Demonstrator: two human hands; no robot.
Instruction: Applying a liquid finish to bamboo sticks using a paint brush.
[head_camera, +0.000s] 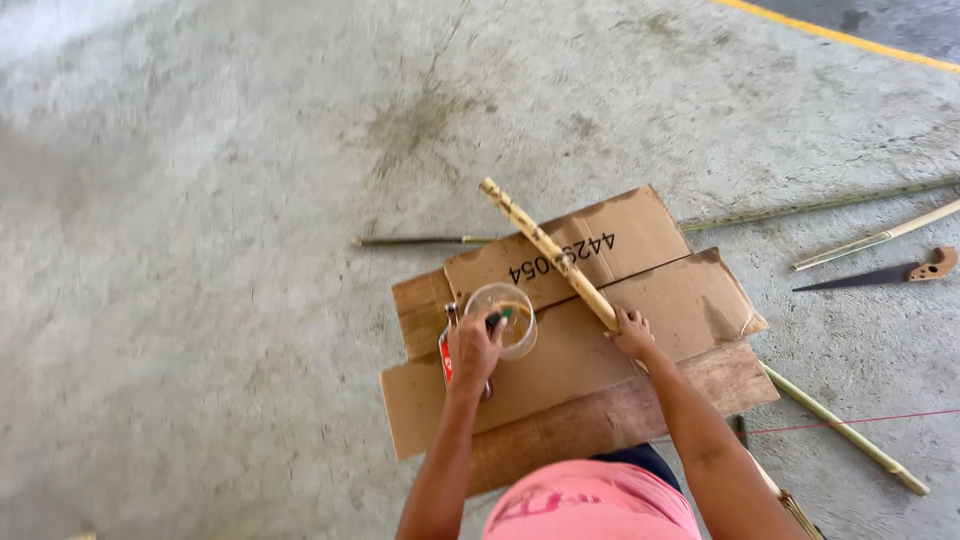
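Hidden and cut off

The left hand covers what it grips beside the clear cup; the right edge crops the long green stalk.

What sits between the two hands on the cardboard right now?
Head view: mostly bare cardboard; a clear plastic cup sits by the left hand, and the right hand grips the bamboo stick.

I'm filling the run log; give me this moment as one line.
left hand: holds dark marker at clear plastic cup | right hand: grips pale bamboo stick | base: brown cardboard sheets on wooden plank | floor: concrete, handsaw

Both arms reach forward — left hand and right hand closed, gripping.
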